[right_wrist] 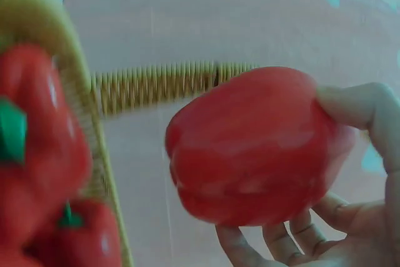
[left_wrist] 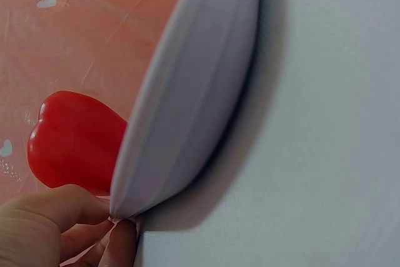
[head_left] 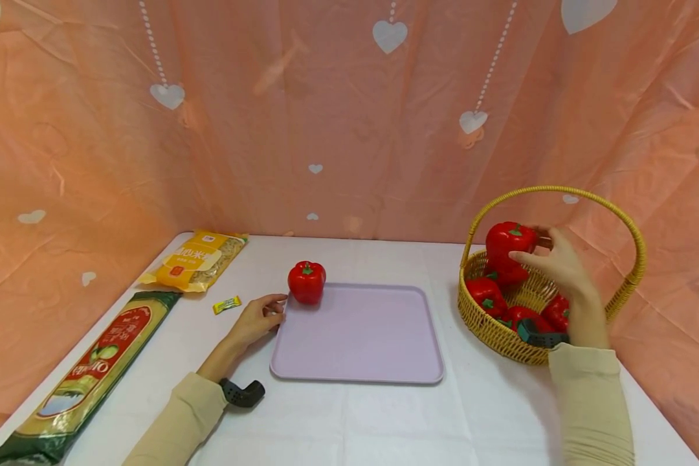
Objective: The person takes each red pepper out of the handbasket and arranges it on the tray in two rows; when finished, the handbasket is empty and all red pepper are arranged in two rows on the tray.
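Note:
My right hand (head_left: pixel 559 262) grips a red bell pepper (head_left: pixel 508 239) above the wicker basket (head_left: pixel 495 333), under its arched handle. In the right wrist view the thumb lies on one side of this bell pepper (right_wrist: pixel 250 148) and the fingers on the other. More red bell peppers (head_left: pixel 486 294) lie in the basket. My left hand (head_left: pixel 259 320) is at the left edge of the pale purple tray (head_left: pixel 361 336); in the left wrist view its thumb and fingers pinch the tray's rim (left_wrist: pixel 134 201). One red bell pepper (head_left: pixel 307 283) stands in the tray's far left corner.
Left of the tray lie a small yellow wrapped candy (head_left: pixel 227 305), a yellow bag of grain (head_left: pixel 197 261) and a long green and gold packet (head_left: pixel 93 369). A pink curtain (head_left: pixel 338 129) with white hearts hangs behind the white table (head_left: pixel 384 424).

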Motion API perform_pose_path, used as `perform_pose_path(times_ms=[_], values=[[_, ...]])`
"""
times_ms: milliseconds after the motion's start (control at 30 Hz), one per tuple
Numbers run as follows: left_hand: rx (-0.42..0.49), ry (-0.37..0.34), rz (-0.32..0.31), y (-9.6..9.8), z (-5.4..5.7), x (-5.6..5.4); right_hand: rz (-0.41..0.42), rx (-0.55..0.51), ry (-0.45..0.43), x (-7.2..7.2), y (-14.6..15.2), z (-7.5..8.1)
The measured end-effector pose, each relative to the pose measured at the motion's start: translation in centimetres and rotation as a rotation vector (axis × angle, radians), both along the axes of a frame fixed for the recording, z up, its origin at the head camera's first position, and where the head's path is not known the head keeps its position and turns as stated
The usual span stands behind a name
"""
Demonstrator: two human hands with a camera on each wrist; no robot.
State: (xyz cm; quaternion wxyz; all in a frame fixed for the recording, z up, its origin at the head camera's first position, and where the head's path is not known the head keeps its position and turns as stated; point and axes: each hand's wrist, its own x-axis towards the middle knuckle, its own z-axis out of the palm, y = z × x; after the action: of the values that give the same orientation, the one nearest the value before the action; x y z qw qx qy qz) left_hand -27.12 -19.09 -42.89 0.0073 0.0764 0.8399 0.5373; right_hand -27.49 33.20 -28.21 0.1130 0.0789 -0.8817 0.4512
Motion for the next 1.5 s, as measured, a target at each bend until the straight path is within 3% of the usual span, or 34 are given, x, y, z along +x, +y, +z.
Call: perform_pose_path(times_ms=[200, 500, 1033, 1500], values=[[0.0, -0.01, 0.009, 0.1, -0.1, 0.0, 0.171, -0.162, 0.06, 0.0, -3.3, -0.1], [-0.003, -0.023, 0.017, 0.1, 0.1, 0.1, 0.379, -0.243, 0.097, -0.7, -7.7, -1.1], [0.006, -0.011, 0.005, 0.1, 0.2, 0.2, 0.418, -0.228, 0.054, -2.5, -15.3, -2.6], [0.001, -0.006, 0.009, 0.1, 0.1, 0.2, 0.446, -0.171, -0.02, -3.6, -19.1, -4.8]])
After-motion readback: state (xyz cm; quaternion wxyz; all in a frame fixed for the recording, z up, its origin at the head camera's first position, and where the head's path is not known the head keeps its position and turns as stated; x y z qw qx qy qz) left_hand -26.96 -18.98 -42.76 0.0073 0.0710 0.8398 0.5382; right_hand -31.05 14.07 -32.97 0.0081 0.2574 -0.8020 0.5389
